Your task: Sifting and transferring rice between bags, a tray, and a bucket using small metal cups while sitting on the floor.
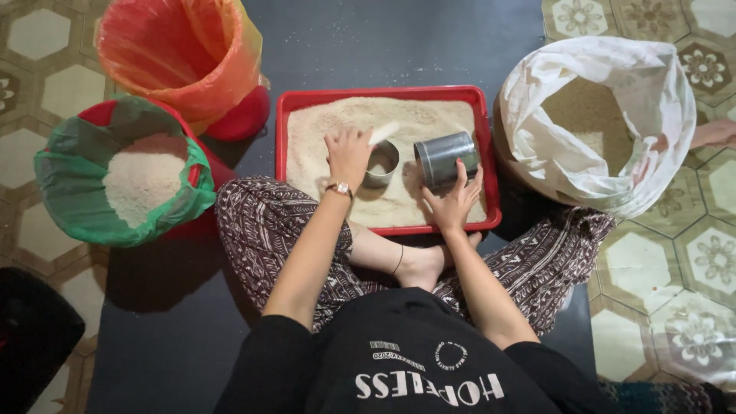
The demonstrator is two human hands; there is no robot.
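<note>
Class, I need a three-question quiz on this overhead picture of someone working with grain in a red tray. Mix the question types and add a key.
1. True or false: the right hand holds a metal can tipped on its side above the red tray.
2. Which container beside the tray already holds grain?
A. the green-lined bucket
B. the orange-lined bucket
3. Fill in: the left hand rests beside a second ____ standing in the grain.

Key
1. True.
2. A; the orange-lined one looks empty.
3. Metal can. The white sack on the right also holds grain.
</note>
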